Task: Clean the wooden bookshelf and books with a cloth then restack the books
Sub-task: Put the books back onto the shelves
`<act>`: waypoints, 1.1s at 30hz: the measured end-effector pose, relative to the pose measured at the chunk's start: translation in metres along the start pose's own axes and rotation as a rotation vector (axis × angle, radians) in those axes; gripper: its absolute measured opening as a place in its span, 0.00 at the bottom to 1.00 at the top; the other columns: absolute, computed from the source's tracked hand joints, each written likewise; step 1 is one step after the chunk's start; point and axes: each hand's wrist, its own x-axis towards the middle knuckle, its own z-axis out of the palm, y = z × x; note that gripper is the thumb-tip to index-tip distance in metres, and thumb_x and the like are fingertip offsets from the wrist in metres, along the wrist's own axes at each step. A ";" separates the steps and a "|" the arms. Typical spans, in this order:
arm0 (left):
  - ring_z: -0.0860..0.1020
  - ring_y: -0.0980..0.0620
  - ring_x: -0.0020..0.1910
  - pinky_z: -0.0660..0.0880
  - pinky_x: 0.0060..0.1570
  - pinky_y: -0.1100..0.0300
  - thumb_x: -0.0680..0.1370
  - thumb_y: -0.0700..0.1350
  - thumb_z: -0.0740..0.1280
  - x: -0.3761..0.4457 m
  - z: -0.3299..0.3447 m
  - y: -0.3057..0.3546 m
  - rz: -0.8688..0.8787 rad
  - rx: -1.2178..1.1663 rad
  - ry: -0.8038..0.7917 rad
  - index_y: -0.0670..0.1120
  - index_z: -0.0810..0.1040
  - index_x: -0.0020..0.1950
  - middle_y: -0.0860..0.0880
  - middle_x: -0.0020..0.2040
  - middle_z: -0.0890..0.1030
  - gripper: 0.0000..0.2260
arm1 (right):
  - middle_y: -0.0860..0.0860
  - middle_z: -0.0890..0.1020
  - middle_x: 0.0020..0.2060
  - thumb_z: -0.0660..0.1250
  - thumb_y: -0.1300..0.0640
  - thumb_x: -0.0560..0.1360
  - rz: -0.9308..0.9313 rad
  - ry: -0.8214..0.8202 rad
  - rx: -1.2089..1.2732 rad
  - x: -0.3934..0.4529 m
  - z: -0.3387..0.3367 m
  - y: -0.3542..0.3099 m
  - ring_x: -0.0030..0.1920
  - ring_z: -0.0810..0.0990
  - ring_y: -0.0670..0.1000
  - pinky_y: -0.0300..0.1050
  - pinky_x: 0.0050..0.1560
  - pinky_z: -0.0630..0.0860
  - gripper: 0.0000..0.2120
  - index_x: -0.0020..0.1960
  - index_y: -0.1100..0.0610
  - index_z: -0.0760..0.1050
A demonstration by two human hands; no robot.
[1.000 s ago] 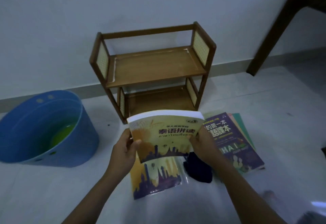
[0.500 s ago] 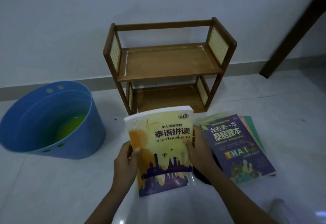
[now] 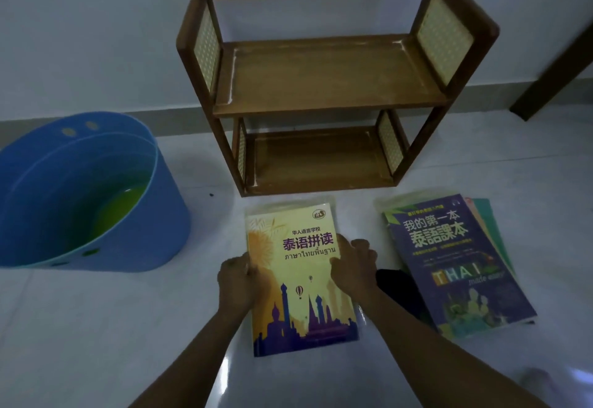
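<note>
Books lay on the pale tiled floor (image 3: 96, 327) in front of the wooden bookshelf (image 3: 324, 86) in the head view, the only one given. The yellow book (image 3: 298, 279) with a purple skyline on its cover lay flat just before the shelf's lower tier, on top of at least one more book or plastic sleeve whose edge showed around it. The left hand (image 3: 236, 279) gripped the book's left edge, fingers curled over it, and the right hand (image 3: 353, 266) pressed and clasped the right edge, so both hands held this one book. Just right of the right hand a dark cloth (image 3: 398, 292) sat on the floor, partly hidden by the forearm and touching the purple book (image 3: 455, 263), which topped a second small stack with green and pink covers showing beneath it. Both tiers of the bookshelf stood bare, its back close to the wall. Well to the left stood a blue bucket (image 3: 80, 199) with greenish liquid at the bottom. A dark wooden leg (image 3: 558, 64) slanted at the far right.
</note>
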 end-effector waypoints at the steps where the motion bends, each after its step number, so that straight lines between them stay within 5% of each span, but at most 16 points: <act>1: 0.78 0.46 0.34 0.78 0.34 0.49 0.76 0.42 0.57 -0.001 0.001 0.006 -0.025 -0.032 -0.019 0.49 0.74 0.40 0.44 0.36 0.80 0.08 | 0.55 0.72 0.57 0.64 0.54 0.74 0.046 -0.041 0.053 0.001 0.000 -0.001 0.57 0.71 0.57 0.46 0.51 0.67 0.21 0.66 0.49 0.64; 4: 0.78 0.51 0.39 0.73 0.32 0.59 0.76 0.40 0.65 -0.001 -0.002 0.028 -0.251 -0.302 -0.084 0.50 0.74 0.45 0.47 0.43 0.80 0.05 | 0.57 0.77 0.54 0.71 0.60 0.69 0.305 -0.241 0.605 0.006 -0.007 -0.009 0.51 0.78 0.55 0.47 0.48 0.77 0.24 0.62 0.59 0.67; 7: 0.81 0.45 0.41 0.77 0.34 0.56 0.75 0.38 0.67 0.010 -0.015 0.035 -0.362 -0.450 -0.169 0.41 0.79 0.50 0.41 0.46 0.83 0.05 | 0.61 0.82 0.49 0.68 0.71 0.69 0.292 -0.397 0.832 0.009 -0.029 -0.018 0.46 0.81 0.58 0.49 0.49 0.80 0.14 0.54 0.67 0.77; 13: 0.80 0.41 0.54 0.79 0.51 0.42 0.79 0.45 0.66 -0.001 -0.047 0.045 -0.150 -0.640 -0.218 0.51 0.69 0.64 0.43 0.57 0.80 0.15 | 0.53 0.81 0.53 0.67 0.66 0.74 -0.083 -0.303 0.808 -0.017 -0.076 -0.029 0.54 0.80 0.52 0.50 0.53 0.78 0.16 0.59 0.53 0.73; 20: 0.77 0.63 0.56 0.77 0.49 0.62 0.80 0.38 0.61 -0.025 -0.072 0.068 0.272 -0.547 -0.055 0.51 0.66 0.65 0.58 0.59 0.76 0.15 | 0.46 0.82 0.47 0.70 0.67 0.73 -0.238 -0.024 0.780 -0.042 -0.106 -0.038 0.44 0.81 0.34 0.30 0.37 0.77 0.20 0.62 0.58 0.71; 25: 0.78 0.64 0.53 0.78 0.46 0.67 0.80 0.37 0.61 -0.033 -0.068 0.061 0.326 -0.446 -0.086 0.50 0.64 0.63 0.62 0.54 0.76 0.15 | 0.47 0.83 0.46 0.71 0.64 0.72 -0.175 0.048 0.766 -0.050 -0.081 -0.024 0.45 0.81 0.35 0.37 0.44 0.81 0.15 0.58 0.59 0.75; 30: 0.77 0.68 0.54 0.77 0.46 0.70 0.75 0.51 0.67 -0.034 -0.067 0.050 0.320 -0.376 -0.164 0.49 0.62 0.67 0.62 0.58 0.75 0.24 | 0.50 0.83 0.52 0.73 0.58 0.71 -0.186 -0.026 0.716 -0.043 -0.072 -0.017 0.52 0.82 0.47 0.48 0.51 0.82 0.21 0.62 0.57 0.73; 33: 0.74 0.76 0.51 0.73 0.43 0.77 0.78 0.42 0.66 -0.034 -0.069 0.051 0.317 -0.311 -0.154 0.47 0.63 0.68 0.65 0.55 0.73 0.20 | 0.51 0.83 0.52 0.72 0.60 0.72 -0.212 -0.035 0.696 -0.040 -0.075 -0.018 0.52 0.82 0.46 0.42 0.50 0.81 0.19 0.61 0.58 0.74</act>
